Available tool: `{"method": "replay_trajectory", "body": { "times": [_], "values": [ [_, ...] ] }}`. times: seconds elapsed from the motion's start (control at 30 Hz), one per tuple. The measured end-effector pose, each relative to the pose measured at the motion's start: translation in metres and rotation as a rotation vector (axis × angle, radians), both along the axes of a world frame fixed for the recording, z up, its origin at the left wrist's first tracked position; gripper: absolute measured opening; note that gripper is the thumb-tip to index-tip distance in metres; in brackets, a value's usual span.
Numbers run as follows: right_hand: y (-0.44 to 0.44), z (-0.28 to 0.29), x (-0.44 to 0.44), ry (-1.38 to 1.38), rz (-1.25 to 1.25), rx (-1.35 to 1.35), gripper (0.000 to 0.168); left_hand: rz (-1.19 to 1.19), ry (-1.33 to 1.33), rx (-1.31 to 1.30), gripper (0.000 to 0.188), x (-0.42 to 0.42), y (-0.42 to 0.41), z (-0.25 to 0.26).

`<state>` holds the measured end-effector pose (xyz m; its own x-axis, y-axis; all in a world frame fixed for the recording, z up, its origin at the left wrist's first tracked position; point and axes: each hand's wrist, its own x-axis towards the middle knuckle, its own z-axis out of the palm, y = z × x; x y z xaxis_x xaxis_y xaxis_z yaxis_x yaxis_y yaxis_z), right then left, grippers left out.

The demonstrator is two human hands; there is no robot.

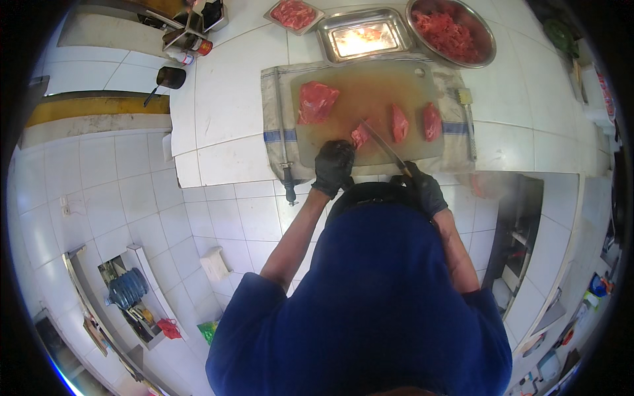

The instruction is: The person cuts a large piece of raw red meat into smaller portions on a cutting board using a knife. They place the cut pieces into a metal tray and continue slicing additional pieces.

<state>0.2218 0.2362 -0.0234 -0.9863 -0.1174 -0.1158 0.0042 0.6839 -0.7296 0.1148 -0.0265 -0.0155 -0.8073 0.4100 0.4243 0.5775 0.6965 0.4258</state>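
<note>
In a black glove, my left hand (pixel 335 166) is curled against the near left end of a small piece of raw red meat (pixel 360 136), its fingertips partly hidden. My right hand (pixel 425 188), also gloved in black, grips a knife (pixel 384 142) by its handle. The blade slants up and left, with its tip at the small piece. All this is over a greenish cutting board (pixel 366 94) stained reddish brown. A larger chunk of meat (pixel 317 102) lies at the board's left. To the right rest two narrow meat pieces, one nearer (pixel 399 123) and one farther right (pixel 432 122).
A striped cloth (pixel 271 99) lies beneath the board. On it are a sharpening steel (pixel 280 114) at left and a meat mallet (pixel 467 114) at right. Behind stand a rectangular metal tray (pixel 324 37), a steel bowl (pixel 488 47) of meat and a smaller meat tray (pixel 293 15).
</note>
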Motion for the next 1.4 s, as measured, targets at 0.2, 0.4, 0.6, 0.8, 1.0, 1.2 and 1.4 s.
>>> {"method": "replay_trajectory", "body": {
  "times": [0.2, 0.4, 0.6, 0.8, 1.0, 1.2, 1.4],
  "values": [
    [-0.014, 0.022, 0.008, -0.191, -0.038, -0.081, 0.038, 0.038, 0.023, 0.126, 0.017, -0.016, 0.022, -0.003],
    [-0.016, 0.036, 0.021, -0.285, -0.033, 0.062, 0.036, 0.002, 0.059, 0.065, 0.019, -0.016, 0.019, -0.008],
    [-0.060, 0.015, -0.030, -0.155, -0.014, 0.347, 0.037, -0.035, 0.025, 0.076, 0.013, -0.016, 0.019, -0.010],
    [-0.036, 0.006, 0.002, -0.115, 0.070, 0.400, 0.026, -0.067, -0.015, 0.002, 0.008, -0.014, 0.008, -0.003],
    [0.004, 0.049, 0.045, -0.418, -0.038, 0.180, 0.020, 0.152, -0.224, 0.236, 0.009, 0.000, -0.019, -0.006],
    [0.014, 0.071, 0.054, -0.313, -0.135, 0.050, 0.018, 0.044, -0.278, 0.192, 0.013, -0.015, -0.027, -0.003],
    [0.018, 0.072, 0.066, -0.305, -0.283, 0.021, 0.015, 0.005, -0.883, 0.314, 0.014, -0.025, -0.022, 0.036]
  ]
}}
